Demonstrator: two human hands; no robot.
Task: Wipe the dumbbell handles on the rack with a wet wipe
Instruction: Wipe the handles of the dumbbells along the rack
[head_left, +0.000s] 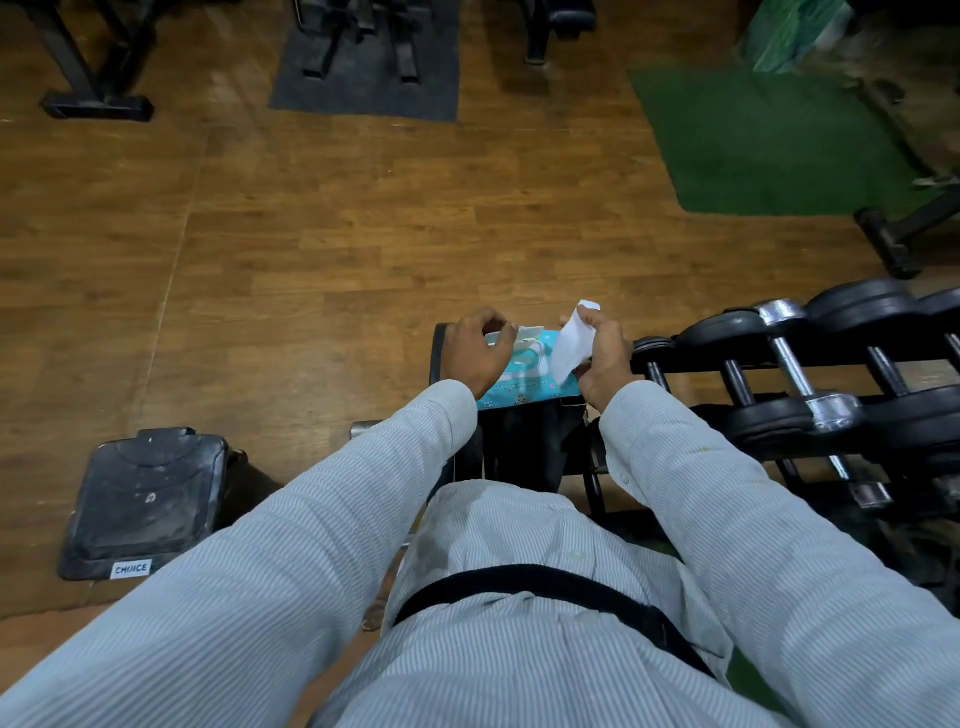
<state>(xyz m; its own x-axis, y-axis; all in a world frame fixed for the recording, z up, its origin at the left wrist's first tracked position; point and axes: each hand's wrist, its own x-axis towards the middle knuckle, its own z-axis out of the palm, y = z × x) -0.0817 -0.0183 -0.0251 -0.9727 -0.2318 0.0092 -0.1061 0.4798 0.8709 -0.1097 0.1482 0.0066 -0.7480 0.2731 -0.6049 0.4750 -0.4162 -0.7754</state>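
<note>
A teal pack of wet wipes (530, 376) lies on a black stand at the left end of the dumbbell rack (810, 358). My left hand (475, 351) rests on the pack's left side, fingers curled over its lid. A white wet wipe (571, 345) stands up out of the pack, pinched in my right hand (605, 358). Black dumbbells with dark and chrome handles (792, 366) lie in rows on the rack to the right of my hands.
A black padded seat (148, 499) sits on the wooden floor at lower left. A green mat (769, 140) lies at the far right, a grey mat (369, 67) with machine legs at the far middle. A black bench foot (891, 244) stands beyond the rack.
</note>
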